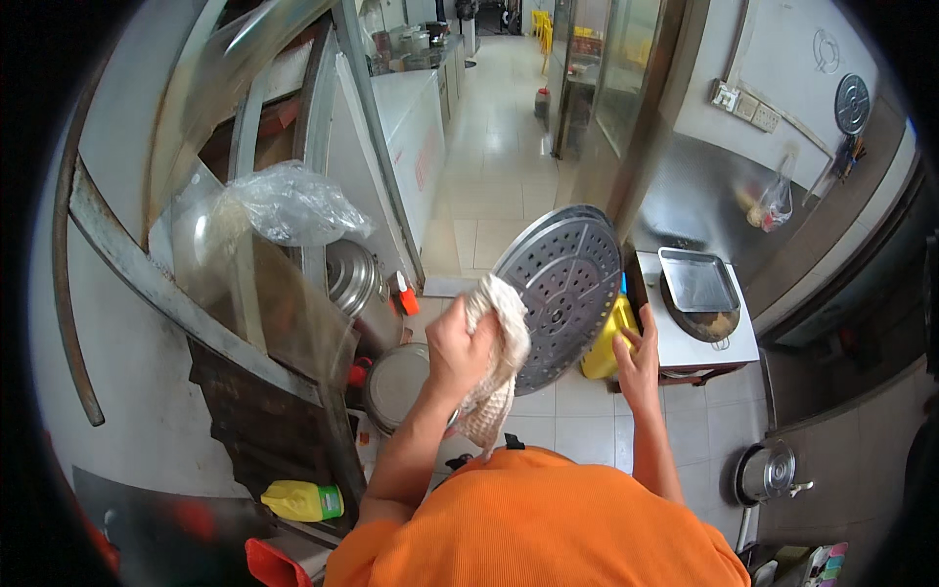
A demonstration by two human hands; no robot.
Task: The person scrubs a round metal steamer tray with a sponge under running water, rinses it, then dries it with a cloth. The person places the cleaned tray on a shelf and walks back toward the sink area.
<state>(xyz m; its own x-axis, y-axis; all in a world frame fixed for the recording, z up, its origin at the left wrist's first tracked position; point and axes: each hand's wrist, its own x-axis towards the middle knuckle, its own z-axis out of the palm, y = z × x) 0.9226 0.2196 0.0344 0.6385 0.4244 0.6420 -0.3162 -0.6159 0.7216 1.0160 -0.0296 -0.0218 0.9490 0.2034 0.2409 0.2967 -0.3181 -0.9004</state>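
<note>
My left hand (458, 348) is closed around a crumpled, cream-coloured waffle-weave cloth (495, 359), whose end hangs down towards my orange shirt. Just right of the cloth is a round perforated metal steamer plate (561, 301), steeply tilted, with a second rim showing behind its upper edge. The cloth overlaps the plate's left side; whether my fingers grip the plate through it, I cannot tell. My right hand (640, 359) is at the plate's lower right, fingers apart, with a visible gap to the rim. Behind that hand appears a yellow plastic jug (603, 352).
A lidded metal pot (356, 279) and a round-lidded container (396, 381) stand at left, below a plastic bag (301, 202) and rusty metal frame (191, 304). At right, a white-topped table (742, 345) bears a rectangular metal tray (699, 279). A tiled passage (506, 169) runs ahead.
</note>
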